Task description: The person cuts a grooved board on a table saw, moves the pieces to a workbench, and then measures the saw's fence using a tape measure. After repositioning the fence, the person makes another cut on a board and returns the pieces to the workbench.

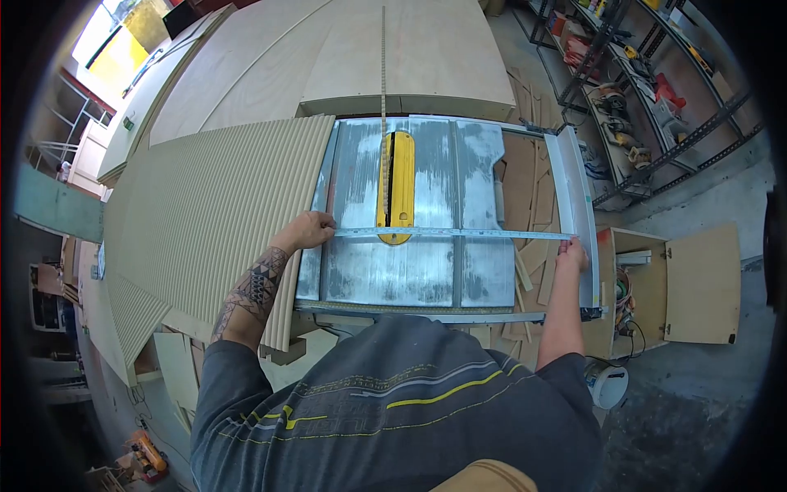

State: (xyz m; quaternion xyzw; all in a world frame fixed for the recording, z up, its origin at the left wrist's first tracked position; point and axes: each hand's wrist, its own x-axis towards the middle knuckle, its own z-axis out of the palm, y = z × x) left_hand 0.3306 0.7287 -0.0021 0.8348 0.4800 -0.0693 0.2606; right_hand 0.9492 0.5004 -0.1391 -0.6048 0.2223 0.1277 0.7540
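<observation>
Table-saw top (393,280), bare metal w/ dark streaks, mid-scene in a workshop; tool shelves (677,148) far R, open cabinet (701,291) near R. Yellow insert plate (403,176) mid-top, w/ ruler-like strip (383,74) running over it from far side. Fluted panel (234,184) flanks L; rip fence (567,168) R, wood offcuts (523,272) btwn. Tape measure blade (467,234): thin, pale, marked, stretched straight L–R across saw, crossing insert's near end. L hand (311,230) closed, pinching its L end by panel; R hand (574,254) gripping R end at fence.
</observation>
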